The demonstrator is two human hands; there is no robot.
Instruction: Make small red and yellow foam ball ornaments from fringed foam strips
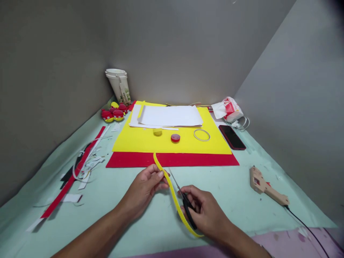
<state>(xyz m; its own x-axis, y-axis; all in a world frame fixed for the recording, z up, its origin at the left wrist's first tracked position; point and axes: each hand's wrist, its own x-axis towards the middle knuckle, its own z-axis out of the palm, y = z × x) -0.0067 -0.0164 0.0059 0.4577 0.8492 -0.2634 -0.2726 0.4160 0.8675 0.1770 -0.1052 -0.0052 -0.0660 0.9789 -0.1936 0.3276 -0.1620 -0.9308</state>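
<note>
The near edge of the table shows pale purple cloth [279, 240], and a pale green cloth [228, 182] covers the area beyond it. A long, narrow, ribbed yellow strip [176, 203] curves between the 2 hands, its near end beside the heel of the right hand [205, 208]. The right hand's grip is curled around the black handles of slim metal scissors [190, 214], whose blades point away, look nearly together and lie just beside the strip. The left hand [145, 182] has its grip closed, thumb against fingers, pinching the strip near its far end, which overlaps the red sheet in view.

To the right lies a beige glue gun [268, 188] with a black cord [303, 224]. To the left, a long flat red strip [87, 153] lies across black and white scraps [92, 163].

Farther off, a flat red sheet [193, 159] lies under a yellow sheet [134, 139]. On the yellow sheet sit a red coil [175, 138], a thin pale ring [201, 140] and a small yellow coil [157, 132], with white paper [172, 115] behind them. A dark phone [232, 137] lies to the right.

Farthest are a red-and-yellow flower-like piece [113, 114], a red-and-white packet [232, 109] and a white cup [116, 84].
</note>
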